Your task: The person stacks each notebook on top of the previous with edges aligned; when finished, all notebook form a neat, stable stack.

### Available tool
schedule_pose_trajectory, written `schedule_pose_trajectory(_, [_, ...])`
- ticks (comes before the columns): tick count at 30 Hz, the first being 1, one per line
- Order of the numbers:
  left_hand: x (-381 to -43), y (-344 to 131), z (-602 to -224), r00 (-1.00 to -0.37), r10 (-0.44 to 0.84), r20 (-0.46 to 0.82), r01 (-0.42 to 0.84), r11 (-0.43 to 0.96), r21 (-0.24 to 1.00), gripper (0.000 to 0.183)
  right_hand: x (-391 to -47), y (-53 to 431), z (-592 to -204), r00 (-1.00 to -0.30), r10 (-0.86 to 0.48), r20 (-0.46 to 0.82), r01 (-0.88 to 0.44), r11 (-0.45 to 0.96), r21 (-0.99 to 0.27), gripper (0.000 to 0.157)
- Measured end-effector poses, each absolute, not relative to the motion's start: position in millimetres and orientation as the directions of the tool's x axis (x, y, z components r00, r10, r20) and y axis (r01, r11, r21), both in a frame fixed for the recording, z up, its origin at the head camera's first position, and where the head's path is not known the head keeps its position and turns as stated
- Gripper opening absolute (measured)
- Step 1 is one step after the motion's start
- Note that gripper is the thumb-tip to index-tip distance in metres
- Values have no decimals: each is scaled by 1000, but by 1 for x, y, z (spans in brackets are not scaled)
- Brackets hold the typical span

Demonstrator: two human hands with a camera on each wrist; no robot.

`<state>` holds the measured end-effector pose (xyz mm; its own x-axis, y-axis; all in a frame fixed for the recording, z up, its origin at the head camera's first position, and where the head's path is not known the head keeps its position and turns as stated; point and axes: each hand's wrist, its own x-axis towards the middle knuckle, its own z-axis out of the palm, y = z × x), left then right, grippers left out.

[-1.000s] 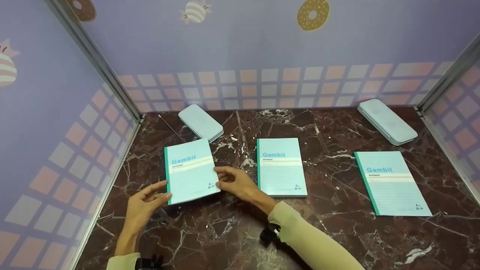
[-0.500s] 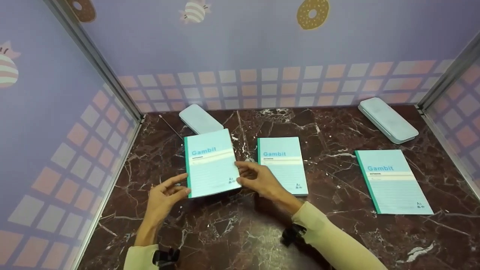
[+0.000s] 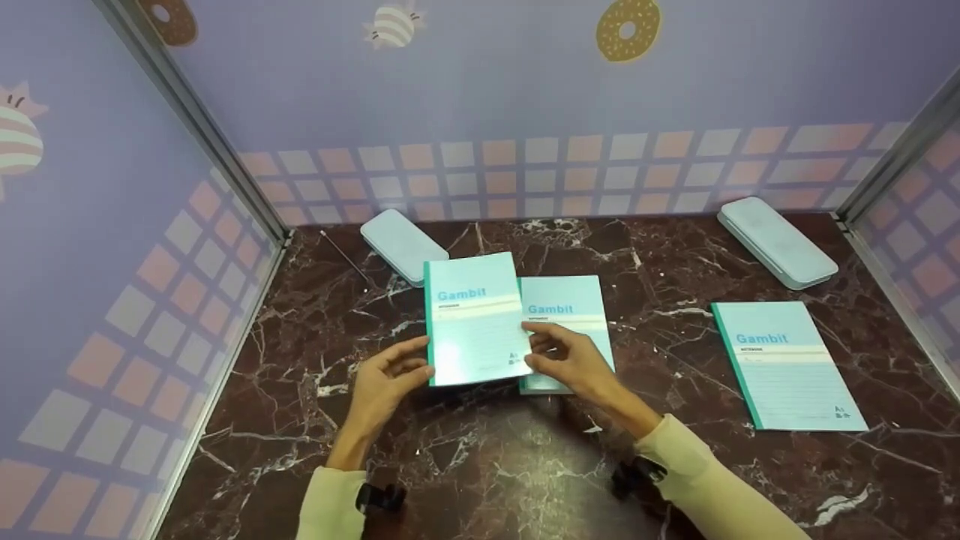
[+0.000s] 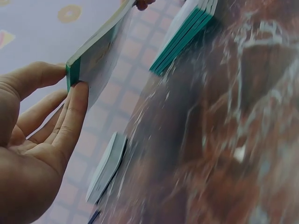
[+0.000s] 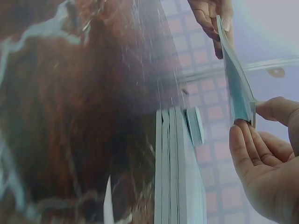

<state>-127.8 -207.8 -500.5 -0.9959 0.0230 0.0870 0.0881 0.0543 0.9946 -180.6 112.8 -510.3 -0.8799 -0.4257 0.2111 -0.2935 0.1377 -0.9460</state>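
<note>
Both hands hold one light-blue notebook [image 3: 476, 330] with a green spine and "Gambit" on its cover, raised above the table. My left hand [image 3: 386, 382] pinches its spine edge near the lower corner, thumb on one cover and fingers under the other in the left wrist view. On the opposite edge my right hand [image 3: 574, 360] pinches it the same way. In the head view the held notebook overlaps the left side of a notebook stack [image 3: 570, 300]. The right wrist view shows several notebooks in that stack [image 5: 170, 172], lying flat below the held one.
Another Gambit notebook [image 3: 787, 367] lies at the right. One pale case [image 3: 401, 244] sits at the back left, partly behind the held notebook, beside a thin stick [image 3: 343, 255]. A second pale case [image 3: 776, 244] is at the back right. Patterned walls enclose the marble table [image 3: 480, 465].
Both hands have carried the notebook rightward from the table's left part, up to the stack's left side. The stack, cases and right-hand notebook have stayed put.
</note>
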Motion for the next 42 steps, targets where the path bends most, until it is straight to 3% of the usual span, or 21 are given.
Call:
schedule_pose_trajectory(12, [-145, -160, -515, -995, 81, 60, 62, 20, 998, 47, -175, 162, -513, -909, -366, 199, -279, 181, -943, 49])
schedule_pose_trajectory(24, [-155, -125, -519, -986, 151, 65, 71, 33, 997, 46, -170, 198, -514, -940, -300, 160, -255, 310, -916, 50])
schedule_pose_trajectory(42, [-160, -91, -530, -990, 127, 67, 94, 225, 970, 37, -169, 223, -526, -962, -248, 115, -190, 304, -933, 47])
